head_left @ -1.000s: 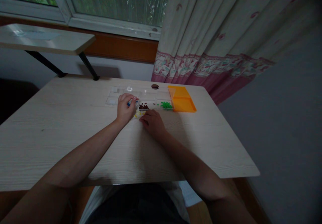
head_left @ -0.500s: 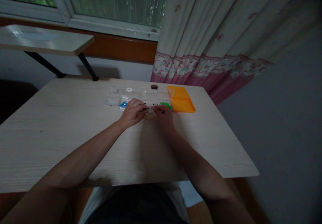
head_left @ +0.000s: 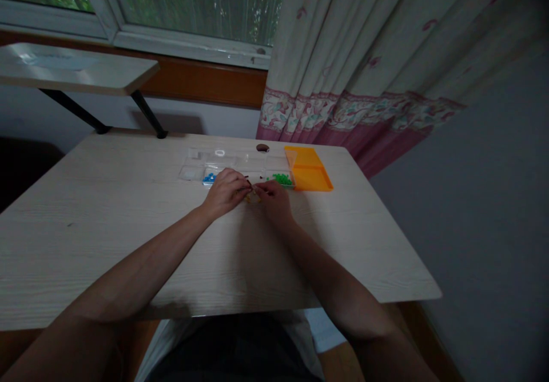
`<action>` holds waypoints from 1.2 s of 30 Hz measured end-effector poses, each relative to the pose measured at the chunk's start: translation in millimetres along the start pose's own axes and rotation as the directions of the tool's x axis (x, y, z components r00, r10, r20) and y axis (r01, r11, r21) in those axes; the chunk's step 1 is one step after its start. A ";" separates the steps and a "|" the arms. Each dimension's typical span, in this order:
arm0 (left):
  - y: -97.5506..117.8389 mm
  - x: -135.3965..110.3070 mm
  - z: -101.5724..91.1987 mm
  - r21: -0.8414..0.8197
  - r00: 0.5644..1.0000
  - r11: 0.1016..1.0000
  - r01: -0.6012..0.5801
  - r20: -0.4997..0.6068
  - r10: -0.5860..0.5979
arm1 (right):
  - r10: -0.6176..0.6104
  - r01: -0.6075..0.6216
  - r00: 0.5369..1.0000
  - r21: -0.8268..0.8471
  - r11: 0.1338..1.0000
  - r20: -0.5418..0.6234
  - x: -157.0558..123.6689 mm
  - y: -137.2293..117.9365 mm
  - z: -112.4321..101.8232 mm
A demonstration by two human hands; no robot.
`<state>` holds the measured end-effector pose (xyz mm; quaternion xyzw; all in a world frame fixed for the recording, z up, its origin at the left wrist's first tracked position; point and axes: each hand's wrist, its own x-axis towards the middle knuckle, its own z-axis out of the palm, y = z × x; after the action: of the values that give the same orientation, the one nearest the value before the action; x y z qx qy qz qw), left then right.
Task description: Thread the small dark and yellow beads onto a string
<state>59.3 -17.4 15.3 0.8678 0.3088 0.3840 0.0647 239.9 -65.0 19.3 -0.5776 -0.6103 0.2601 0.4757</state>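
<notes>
My left hand (head_left: 228,191) is pinched closed at the near edge of a clear plastic compartment box (head_left: 257,174). Fingertip to fingertip with it, my right hand (head_left: 274,199) is pinched closed too. Whatever lies between the fingers is too small and dark to name. Small blue pieces (head_left: 209,178) fill a compartment left of my left hand. Bright green pieces (head_left: 282,179) lie in the compartment beyond my right hand. A few tiny yellow pieces (head_left: 258,199) show just below the fingertips, partly hidden by them.
Right of the box lies an open orange case (head_left: 312,168) on the pale wooden table (head_left: 180,267). A round dark hole (head_left: 262,148) is behind the box. At the back left stands a raised shelf (head_left: 81,67) on black legs. A curtain (head_left: 343,73) hangs behind the table.
My right hand has moved slightly left, so its fingertips now meet those of my left hand. More of the green pieces shows. My left hand has hardly moved.
</notes>
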 end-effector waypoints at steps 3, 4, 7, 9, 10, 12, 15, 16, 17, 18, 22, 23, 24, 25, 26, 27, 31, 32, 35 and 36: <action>-0.1 0.2 -0.2 0.007 1.000 1.000 0.010 -0.008 -0.010 | -0.022 0.022 1.000 -0.025 0.999 0.000 0.0 1.2 0.1; -0.1 0.2 -0.3 0.007 1.000 1.000 0.009 -0.010 -0.009 | -0.033 0.033 0.999 -0.034 0.999 0.000 -0.2 1.6 0.1; 0.3 -0.1 -0.5 0.005 1.000 1.000 -0.005 -0.025 0.005 | -0.059 0.059 0.998 -0.059 0.997 0.006 -1.1 2.1 0.2; 0.8 -0.4 -0.7 0.002 0.999 1.000 -0.011 -0.035 0.011 | -0.064 0.064 0.998 -0.074 0.995 0.008 -1.7 1.8 0.4; 1.1 -0.5 -0.8 -0.001 0.999 1.000 -0.010 -0.036 0.010 | -0.068 0.068 0.998 -0.082 0.994 0.009 -2.0 1.3 0.4; 1.5 -0.6 -1.0 -0.007 0.999 1.000 -0.002 -0.033 0.002 | -0.089 0.089 0.996 -0.095 0.991 0.012 -2.2 -0.1 0.3; 1.3 -0.5 -0.8 -0.010 1.000 1.000 0.011 -0.019 -0.011 | -0.137 0.138 0.990 -0.125 0.982 0.012 -2.2 -1.8 -0.3; 1.0 -0.5 -0.6 -0.011 1.000 1.000 0.014 -0.018 -0.014 | -0.160 0.160 0.987 -0.140 0.977 0.015 -2.2 -2.0 -0.6; 0.6 -0.5 -0.4 -0.013 1.000 1.000 0.015 -0.022 -0.015 | -0.184 0.185 0.983 -0.156 0.970 0.019 -2.4 -1.9 -0.8; 0.2 -0.5 -0.1 -0.016 0.999 1.000 0.017 -0.027 -0.017 | -0.209 0.211 0.977 -0.173 0.962 0.027 -2.6 -1.7 -0.9; -1.0 -0.7 0.4 -0.034 0.998 0.999 0.036 -0.054 -0.037 | -0.300 0.310 0.951 -0.238 0.920 0.077 -3.8 1.2 -0.3; -1.0 -0.6 0.2 -0.035 0.997 0.999 0.042 -0.058 -0.044 | -0.320 0.333 0.943 -0.251 0.909 0.092 -4.0 2.1 0.0; -0.9 -0.5 0.0 -0.036 0.997 0.998 0.046 -0.065 -0.048 | -0.337 0.353 0.936 -0.261 0.898 0.107 -4.1 2.8 0.3; -0.6 -0.3 -0.4 -0.036 0.996 0.998 0.047 -0.071 -0.050 | -0.349 0.369 0.929 -0.271 0.889 0.121 -4.2 3.4 0.5; -0.2 -0.1 -0.7 -0.038 0.996 0.998 0.048 -0.077 -0.051 | -0.356 0.381 0.924 -0.280 0.881 0.137 -4.2 3.8 0.6; 0.2 0.1 -1.1 -0.040 0.995 0.998 0.049 -0.081 -0.052 | -0.357 0.387 0.922 -0.292 0.875 0.152 -4.3 3.9 0.6; 0.4 0.3 -1.4 -0.045 0.992 0.996 0.082 -0.088 -0.086 | -0.342 0.390 0.920 -0.351 0.851 0.193 -5.7 1.9 -0.4; 0.0 0.3 -1.3 -0.045 0.991 0.995 0.093 -0.090 -0.097 | -0.342 0.393 0.918 -0.363 0.845 0.200 -6.3 0.8 -0.7; -1.8 0.1 -1.2 -0.040 0.988 0.994 0.107 -0.104 -0.110 | -0.346 0.406 0.913 -0.385 0.829 0.217 -8.2 -2.8 -1.5; -2.2 0.1 -1.3 -0.038 0.988 0.994 0.104 -0.113 -0.108 | -0.349 0.409 0.911 -0.390 0.825 0.218 -8.5 -3.6 -1.6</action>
<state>57.3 -15.7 15.5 0.8253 0.3516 0.4343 0.0810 238.7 -74.2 20.7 -0.5153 -0.7859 0.0592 0.3368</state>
